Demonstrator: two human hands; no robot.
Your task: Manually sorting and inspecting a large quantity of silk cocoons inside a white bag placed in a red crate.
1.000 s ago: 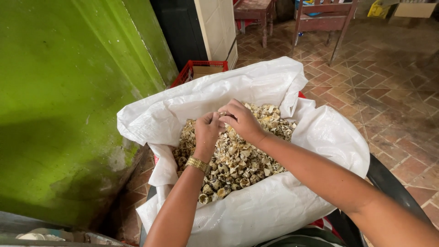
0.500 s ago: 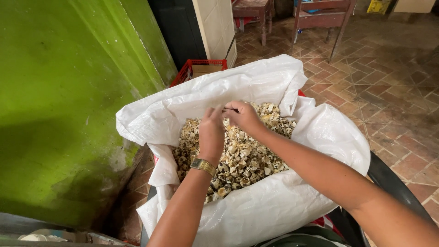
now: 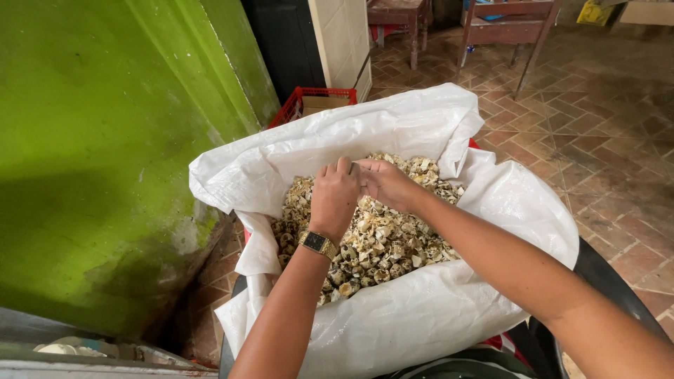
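A big white woven sack [image 3: 414, 309] stands open in front of me, filled with small speckled, broken eggshells [image 3: 382, 242]. Both hands meet over the heap near its far side. My left hand [image 3: 335, 194], with a gold watch on the wrist, is curled into a fist, knuckles up. My right hand [image 3: 382, 181] touches it from the right, fingers closed toward the left hand. Something small seems pinched between them, but the fingers hide it.
A green wall [image 3: 105, 140] rises close on the left. Behind the sack sits a red plastic crate [image 3: 309, 98]. A black round rim [image 3: 604, 281] shows under the sack at right. Wooden chairs [image 3: 505, 28] stand far back on the brick floor [image 3: 604, 140].
Both hands stayed together over the shells, shifting slightly forward; the left hand has turned more knuckles-up and closed tighter against the right.
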